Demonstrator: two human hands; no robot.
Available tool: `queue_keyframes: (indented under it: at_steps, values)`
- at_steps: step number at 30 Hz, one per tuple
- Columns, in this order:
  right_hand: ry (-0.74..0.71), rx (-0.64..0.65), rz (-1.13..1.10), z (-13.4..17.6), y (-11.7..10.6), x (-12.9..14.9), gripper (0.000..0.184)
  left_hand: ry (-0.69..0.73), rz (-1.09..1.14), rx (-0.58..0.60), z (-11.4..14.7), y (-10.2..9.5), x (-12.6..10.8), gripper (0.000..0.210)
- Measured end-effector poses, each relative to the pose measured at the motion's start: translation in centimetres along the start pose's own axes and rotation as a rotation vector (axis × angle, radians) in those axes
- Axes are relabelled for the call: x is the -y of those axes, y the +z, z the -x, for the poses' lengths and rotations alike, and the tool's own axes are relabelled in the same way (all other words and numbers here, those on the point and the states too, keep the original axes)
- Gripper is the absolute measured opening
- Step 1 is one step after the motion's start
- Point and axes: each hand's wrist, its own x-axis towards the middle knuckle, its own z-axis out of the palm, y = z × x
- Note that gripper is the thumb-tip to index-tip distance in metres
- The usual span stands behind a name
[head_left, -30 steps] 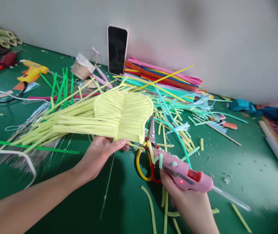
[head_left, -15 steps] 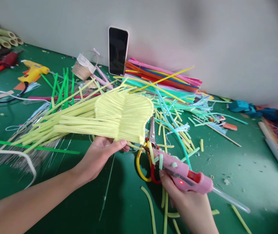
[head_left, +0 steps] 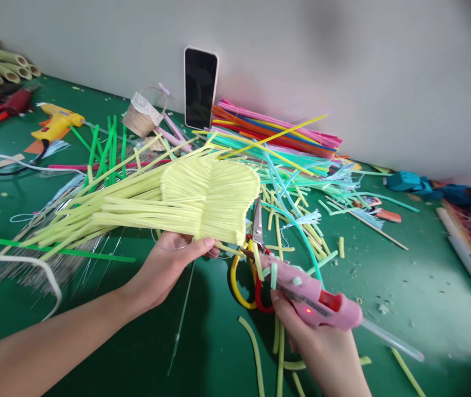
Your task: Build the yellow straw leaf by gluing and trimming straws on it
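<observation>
My left hand (head_left: pixel 173 259) pinches the lower edge of a pale yellow-green panel (head_left: pixel 223 198) made of rows of fuzzy pipe cleaners, its thumb on the front and the other fingers partly hidden behind. Long loose pipe cleaner ends (head_left: pixel 132 212) stick out from the panel to the left. In my right hand (head_left: pixel 310 336) is a pink hot glue gun (head_left: pixel 301 284) with a lit red light and a clear glue stick out of its back. The gun's nozzle is close to the panel's lower right corner; I cannot tell if it touches. Scissors (head_left: pixel 242 281) with yellow and red handles lie behind the gun.
A phone (head_left: pixel 201 88) leans on the wall beside coloured pipe cleaner bundles (head_left: pixel 277 129). A yellow glue gun (head_left: pixel 55 122), pliers (head_left: pixel 4 107) and a small twine basket (head_left: pixel 141 116) stand left. Cut pipe cleaner pieces and thin wires (head_left: pixel 53 259) litter the green table (head_left: pixel 384 331).
Almost nothing differs. The pink glue gun and my right hand have shifted very slightly to the right; my left hand and the panel stay in place.
</observation>
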Motion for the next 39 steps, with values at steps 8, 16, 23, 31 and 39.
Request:
queue_keyframes:
  at_steps: [8, 16, 23, 31, 39]
  values:
    - [0.022, 0.009, -0.017, 0.0, 0.1, 0.1, 0.023, 0.013, 0.017, 0.04, 0.1, -0.1, 0.0, 0.013]
    - [0.034, 0.001, -0.038, 0.0, 0.2, 0.8, 0.021, 0.008, 0.028, 0.033, 0.0, -0.1, 0.1, 0.011]
    - [0.032, 0.002, -0.063, 0.1, 0.2, 0.5, 0.02, 0.005, 0.039, 0.028, 0.1, -0.1, 0.1, 0.011]
    - [0.083, 0.026, -0.058, 0.2, -0.1, -0.1, 0.014, 0.013, 0.03, 0.026, -0.1, -0.2, 0.2, 0.011]
    - [0.16, 0.002, -0.03, 0.2, -0.4, -0.2, 0.016, 0.007, 0.034, 0.043, -0.1, -0.3, 0.3, 0.011]
